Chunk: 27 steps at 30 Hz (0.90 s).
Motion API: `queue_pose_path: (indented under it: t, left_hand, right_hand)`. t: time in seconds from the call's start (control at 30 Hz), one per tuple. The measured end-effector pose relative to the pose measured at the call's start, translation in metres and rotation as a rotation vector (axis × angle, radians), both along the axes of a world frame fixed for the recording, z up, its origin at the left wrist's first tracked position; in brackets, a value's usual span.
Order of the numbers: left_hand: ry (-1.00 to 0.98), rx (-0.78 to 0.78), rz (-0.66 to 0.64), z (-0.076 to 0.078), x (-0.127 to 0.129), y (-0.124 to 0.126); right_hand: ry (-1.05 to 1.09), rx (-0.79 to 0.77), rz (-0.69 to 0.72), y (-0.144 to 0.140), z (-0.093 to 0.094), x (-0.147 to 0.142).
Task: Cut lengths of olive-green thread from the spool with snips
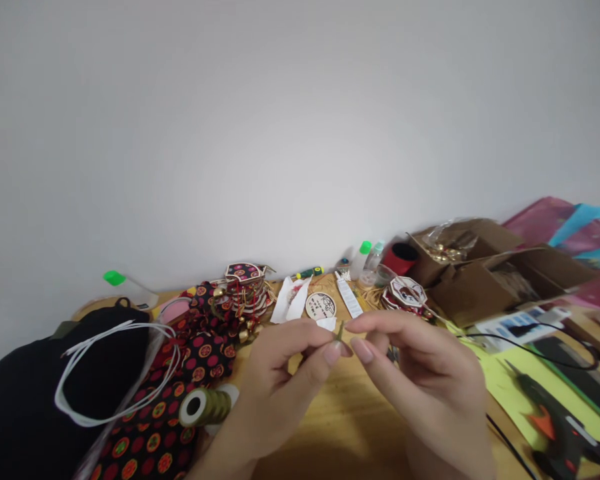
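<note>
Over the middle of the wooden table (330, 413), my left hand (285, 373) pinches a short olive-green piece of cord (340, 331) between thumb and forefinger; its tip sticks up above the thumb. Close to the right of it is my right hand (420, 373), its thumb and forefinger apart and pointing at the cord, with nothing visible between them. A spool of olive-green cord (213, 405) lies on its side left of my left wrist. Behind the hands is a round wooden disc (321, 305) with dark writing.
At left are a coil of white cable (75, 410), a black bag (40, 400) and dark patterned fabric (160, 413). A black glue gun (555, 420) rests on yellow paper (505, 380) at right. Cardboard boxes (480, 293) stand at the back right, near green-capped bottles (363, 257).
</note>
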<state>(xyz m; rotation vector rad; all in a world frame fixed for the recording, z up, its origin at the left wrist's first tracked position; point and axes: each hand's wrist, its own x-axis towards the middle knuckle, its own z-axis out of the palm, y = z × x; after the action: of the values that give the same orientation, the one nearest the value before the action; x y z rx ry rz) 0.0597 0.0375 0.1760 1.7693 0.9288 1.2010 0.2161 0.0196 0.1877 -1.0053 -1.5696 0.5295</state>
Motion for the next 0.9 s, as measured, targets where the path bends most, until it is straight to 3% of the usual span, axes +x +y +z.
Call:
queue_pose_path:
  t: [0.4,0.9]
  left_hand:
    - [0.021,0.020,-0.016,-0.0009,0.0019,0.0008]
    - [0.006,0.032,-0.039,0.0027,0.0035,0.0001]
  right_hand:
    - [-0.030,-0.022,0.038,0.0007,-0.0034,0.0033]
    - [0.004,-0.164,0.089,0.0014,0.0033,0.0008]
